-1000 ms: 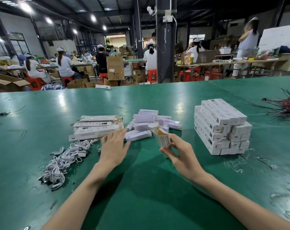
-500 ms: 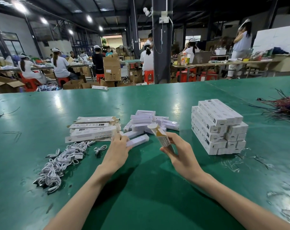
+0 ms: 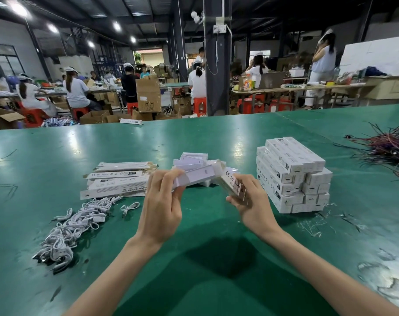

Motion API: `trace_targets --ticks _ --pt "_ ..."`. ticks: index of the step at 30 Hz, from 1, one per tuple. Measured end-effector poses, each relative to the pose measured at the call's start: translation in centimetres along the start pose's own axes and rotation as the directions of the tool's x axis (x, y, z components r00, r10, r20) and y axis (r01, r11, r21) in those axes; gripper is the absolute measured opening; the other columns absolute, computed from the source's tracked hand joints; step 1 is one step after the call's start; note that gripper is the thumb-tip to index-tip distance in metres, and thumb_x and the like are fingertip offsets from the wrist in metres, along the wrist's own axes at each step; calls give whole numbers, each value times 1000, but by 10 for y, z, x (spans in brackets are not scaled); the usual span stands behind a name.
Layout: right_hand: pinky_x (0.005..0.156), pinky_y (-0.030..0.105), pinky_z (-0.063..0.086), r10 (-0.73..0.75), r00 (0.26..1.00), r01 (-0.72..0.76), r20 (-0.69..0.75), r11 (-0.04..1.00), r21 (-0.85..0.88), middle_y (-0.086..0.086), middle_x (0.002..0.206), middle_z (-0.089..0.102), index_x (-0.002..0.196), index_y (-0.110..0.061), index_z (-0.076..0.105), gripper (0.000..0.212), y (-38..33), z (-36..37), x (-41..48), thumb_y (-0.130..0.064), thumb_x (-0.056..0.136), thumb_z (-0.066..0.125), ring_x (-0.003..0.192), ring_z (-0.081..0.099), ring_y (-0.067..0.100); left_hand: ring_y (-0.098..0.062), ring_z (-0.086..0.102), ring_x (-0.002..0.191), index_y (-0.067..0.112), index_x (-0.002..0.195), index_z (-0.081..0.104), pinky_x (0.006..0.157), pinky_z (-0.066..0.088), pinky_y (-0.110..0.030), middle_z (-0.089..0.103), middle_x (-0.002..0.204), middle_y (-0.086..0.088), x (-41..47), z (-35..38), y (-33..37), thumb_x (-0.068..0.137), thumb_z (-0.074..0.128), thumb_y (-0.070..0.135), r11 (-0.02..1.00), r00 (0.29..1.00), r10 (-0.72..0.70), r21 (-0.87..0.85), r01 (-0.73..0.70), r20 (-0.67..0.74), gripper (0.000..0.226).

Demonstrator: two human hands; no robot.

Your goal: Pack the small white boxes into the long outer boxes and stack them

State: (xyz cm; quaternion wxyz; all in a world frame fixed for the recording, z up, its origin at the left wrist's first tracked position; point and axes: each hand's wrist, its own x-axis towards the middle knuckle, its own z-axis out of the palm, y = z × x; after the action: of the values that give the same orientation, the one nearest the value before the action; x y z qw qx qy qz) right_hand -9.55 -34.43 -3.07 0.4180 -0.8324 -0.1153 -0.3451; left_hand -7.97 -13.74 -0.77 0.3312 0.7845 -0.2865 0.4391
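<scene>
Head view, middle of the bench (image 3: pixel 194 281): how far along?

Partway, by the look of it. Already packed and piled toward the right edge: a stack of closed long boxes (image 3: pixel 292 174), several layers, laid crosswise.

And left to do?

Plenty. Just behind the hands, a loose pile of small white boxes (image 3: pixel 191 159). To its left, a sheaf of flat outer boxes (image 3: pixel 118 181), not yet opened up. Nearer the left edge, a heap of white cables (image 3: pixel 73 226).

Hands?

Left hand (image 3: pixel 162 206): fingers curled round one end of a small white box (image 3: pixel 194 177), held roughly level above the bench. Right hand (image 3: pixel 253 206): fingers and thumb pinching a long outer box (image 3: pixel 231 183), far end tilted up toward the small one.

Inserted yet?

Hard to tell. Tip of the small box right at the mouth of the long one, perhaps just inside; most of its length plainly outside.

So the step in hand?

Sliding one into the other, most likely. After that, probably closing the flap and adding to the stack on the right.

Anything else on the bench?

Only a tangle of dark red wires (image 3: pixel 390 147) at the far right edge, well apart from the work.
</scene>
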Motion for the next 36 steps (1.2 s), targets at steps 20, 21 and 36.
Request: trace_targets --ticks 20,21,36 --pt "88 45 43 152 977 -156 147 987 20 -11 95 51 112 -16 58 49 -3 -5 -1 16 74 56 86 45 11 -30 48 93 0 108 68 80 45 -32 55 96 -18 9 -14 -13 77 50 -15 981 997 61 181 -68 48 39" --pt "89 45 42 132 981 -134 144 991 -2 -16 95 50 112 -17 59 50 -4 -4 -2 15 74 57 86 45 8 -31 48 94 0 107 69 78 46 -35 56 96 -18 9 -15 -14 77 50 -16 979 995 73 187 -84 62 39" --pt "88 38 33 -7 979 73 202 944 -323 -2 99 56 127 -23 59 52 -3 -3 -3 5 84 53 100 48 20 -23 42 98 2 98 67 91 34 -21 50 98 -9 4 -9 -5 77 47 -11 1000 999 -16 13 16 31 31"
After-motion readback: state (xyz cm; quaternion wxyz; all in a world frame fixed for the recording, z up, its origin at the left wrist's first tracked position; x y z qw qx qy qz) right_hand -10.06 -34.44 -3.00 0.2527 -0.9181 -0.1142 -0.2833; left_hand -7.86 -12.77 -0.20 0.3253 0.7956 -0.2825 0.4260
